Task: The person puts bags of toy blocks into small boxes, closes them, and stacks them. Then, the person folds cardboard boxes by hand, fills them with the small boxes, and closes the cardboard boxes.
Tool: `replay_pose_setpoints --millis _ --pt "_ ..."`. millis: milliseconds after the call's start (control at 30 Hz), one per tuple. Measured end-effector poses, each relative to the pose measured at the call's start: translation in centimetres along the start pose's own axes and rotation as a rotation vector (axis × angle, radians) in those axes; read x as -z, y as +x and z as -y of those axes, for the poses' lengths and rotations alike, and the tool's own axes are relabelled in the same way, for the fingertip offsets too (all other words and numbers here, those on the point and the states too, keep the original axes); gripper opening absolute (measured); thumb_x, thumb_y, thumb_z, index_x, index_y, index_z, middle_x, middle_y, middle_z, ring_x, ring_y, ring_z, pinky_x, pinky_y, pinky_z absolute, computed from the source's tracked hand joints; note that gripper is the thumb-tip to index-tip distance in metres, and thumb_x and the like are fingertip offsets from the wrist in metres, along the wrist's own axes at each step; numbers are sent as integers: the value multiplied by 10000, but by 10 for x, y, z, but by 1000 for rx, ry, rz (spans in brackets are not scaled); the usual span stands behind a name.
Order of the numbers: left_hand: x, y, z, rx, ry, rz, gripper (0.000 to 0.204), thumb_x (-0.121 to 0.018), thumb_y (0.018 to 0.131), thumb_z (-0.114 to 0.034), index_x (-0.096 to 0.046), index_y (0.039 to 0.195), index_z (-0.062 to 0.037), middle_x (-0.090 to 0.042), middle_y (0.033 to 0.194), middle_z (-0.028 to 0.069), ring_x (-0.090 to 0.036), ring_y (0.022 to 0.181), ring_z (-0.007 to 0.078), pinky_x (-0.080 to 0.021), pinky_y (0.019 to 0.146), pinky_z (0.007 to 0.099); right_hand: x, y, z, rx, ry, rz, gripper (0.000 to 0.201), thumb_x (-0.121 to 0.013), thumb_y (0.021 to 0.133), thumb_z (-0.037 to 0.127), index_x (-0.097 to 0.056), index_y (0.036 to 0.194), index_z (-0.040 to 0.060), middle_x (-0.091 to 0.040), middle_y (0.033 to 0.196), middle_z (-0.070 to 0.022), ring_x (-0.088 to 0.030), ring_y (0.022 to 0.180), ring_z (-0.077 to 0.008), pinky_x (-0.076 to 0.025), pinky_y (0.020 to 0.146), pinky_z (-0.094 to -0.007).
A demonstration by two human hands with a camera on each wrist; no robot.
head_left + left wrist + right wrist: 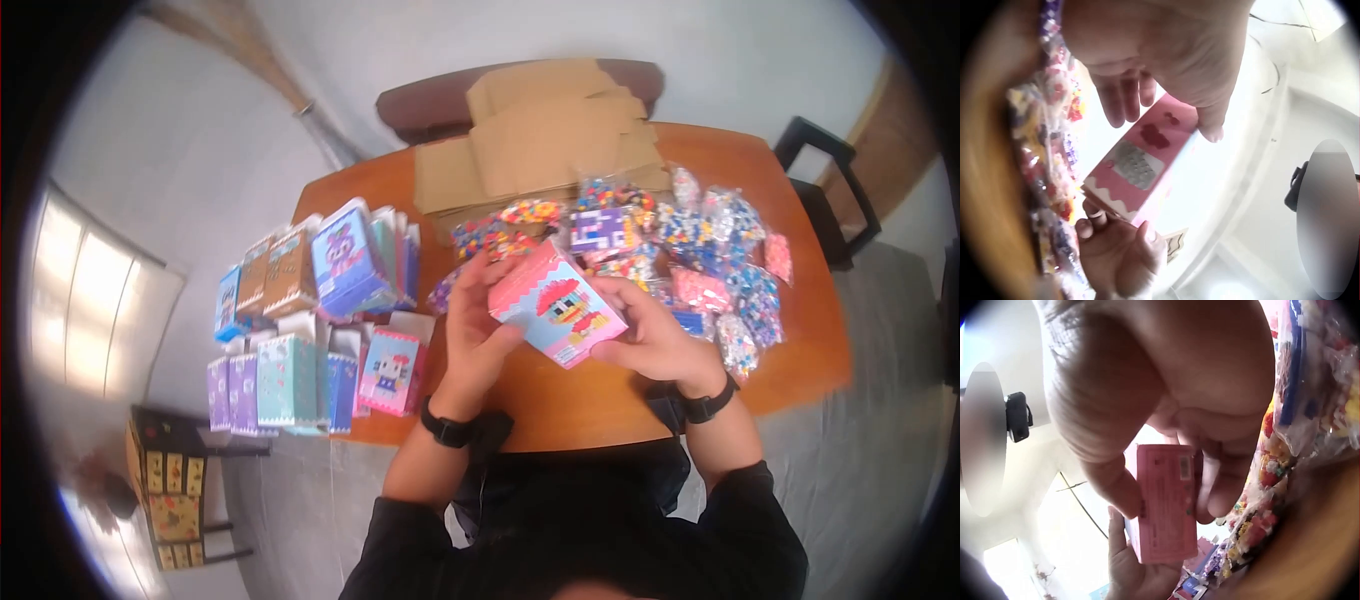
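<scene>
A pink and light-blue box (560, 305) with a pixel-style duck picture is held tilted above the wooden table. My left hand (476, 325) holds its left end, thumb on the front edge and fingers behind. Around the right end, my right hand (660, 335) grips with thumb and fingers. The left wrist view shows a pink side of the box (1141, 165) between my left hand (1160, 50) and right hand (1119, 253). In the right wrist view, my right thumb and fingers pinch opposite sides of the box (1165, 506).
Upright cartoon boxes (290, 370) stand in rows at the table's left, several with raised flaps. Clear bags of colourful small pieces (700, 230) cover the right and middle back. Flattened cardboard (550, 140) lies at the far edge. A dark chair (825, 190) stands at right.
</scene>
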State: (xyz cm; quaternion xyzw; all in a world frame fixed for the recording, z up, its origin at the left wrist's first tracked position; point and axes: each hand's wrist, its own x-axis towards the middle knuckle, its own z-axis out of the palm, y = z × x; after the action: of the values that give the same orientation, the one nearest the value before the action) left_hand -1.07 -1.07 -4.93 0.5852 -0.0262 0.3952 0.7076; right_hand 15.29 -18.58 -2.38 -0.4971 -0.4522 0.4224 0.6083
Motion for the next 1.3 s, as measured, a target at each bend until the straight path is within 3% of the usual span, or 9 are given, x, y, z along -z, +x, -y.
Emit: replay_pose_setpoints --millis 167,400,633,900,1067,1100,1133,1233,1300 --pt "3 -4 -1 20 76 -41 810 -672 907 -511 -315 1498 -87 -496 1414 122 -562 1176 212 -486 929 336 22 -9 44 1 204 -273 601 -691 887 89 -431 1423 10 -636 1189 -44 -616 1022 -101 -510 804 -250" --pt "3 -6 3 42 237 -78 487 -618 979 -301 -478 1352 -23 -614 1216 108 -609 915 141 -469 773 261 176 -24 81 229 -101 -913 458 -591 892 159 -475 1304 -3 -665 971 -71 -626 823 -125 -488 705 -269" --pt "0 -10 3 123 217 -103 307 -642 950 -90 -541 1229 -14 -638 1110 79 -606 904 127 -492 813 252 351 -51 27 -103 9 -1223 307 -607 877 175 -625 1090 -47 -664 931 -102 -649 746 -179 -494 573 -319" --pt "-2 -7 -1 151 274 -103 227 -611 959 -48 -570 1178 -4 -642 1064 76 -614 898 123 -497 817 244 374 -54 10 -447 -524 -1383 375 -650 852 244 -692 1050 -71 -703 865 -167 -677 696 -247 -516 567 -360" --pt "-1 -7 2 198 264 -83 191 -602 961 -40 -585 1150 -11 -647 1085 77 -606 944 118 -491 839 249 419 -77 -17 -469 -715 -1243 500 -664 795 317 -687 1089 -87 -664 1135 -311 -653 1111 -384 -514 937 -410" --pt "1 -8 5 208 272 -76 191 -601 962 -40 -587 1150 -9 -648 1091 79 -607 960 121 -492 848 251 377 -71 12 -538 -1093 -1337 570 -682 784 350 -660 1156 -82 -631 1198 -325 -623 1164 -384 -489 994 -414" --pt "3 -8 6 195 274 -74 192 -603 961 -38 -588 1151 -8 -648 1095 78 -610 973 127 -494 856 254 378 -67 15 -450 -1023 -1479 647 -706 776 377 -620 1225 -82 -604 1252 -319 -596 1203 -389 -475 1022 -423" --pt "4 -7 10 163 258 -84 191 -616 958 -23 -595 1146 -5 -652 1093 69 -618 1005 134 -498 878 262 372 -51 27 57 -1147 -1373 674 -758 805 319 -558 1299 -93 -615 1272 -269 -610 1183 -354 -482 997 -385" --pt "4 -5 13 152 235 -108 186 -611 959 -19 -593 1144 -9 -651 1068 56 -618 1000 126 -502 867 257 268 -29 61 211 -636 -1151 629 -693 915 256 -459 1405 -63 -564 1346 -183 -577 1194 -231 -452 998 -334"
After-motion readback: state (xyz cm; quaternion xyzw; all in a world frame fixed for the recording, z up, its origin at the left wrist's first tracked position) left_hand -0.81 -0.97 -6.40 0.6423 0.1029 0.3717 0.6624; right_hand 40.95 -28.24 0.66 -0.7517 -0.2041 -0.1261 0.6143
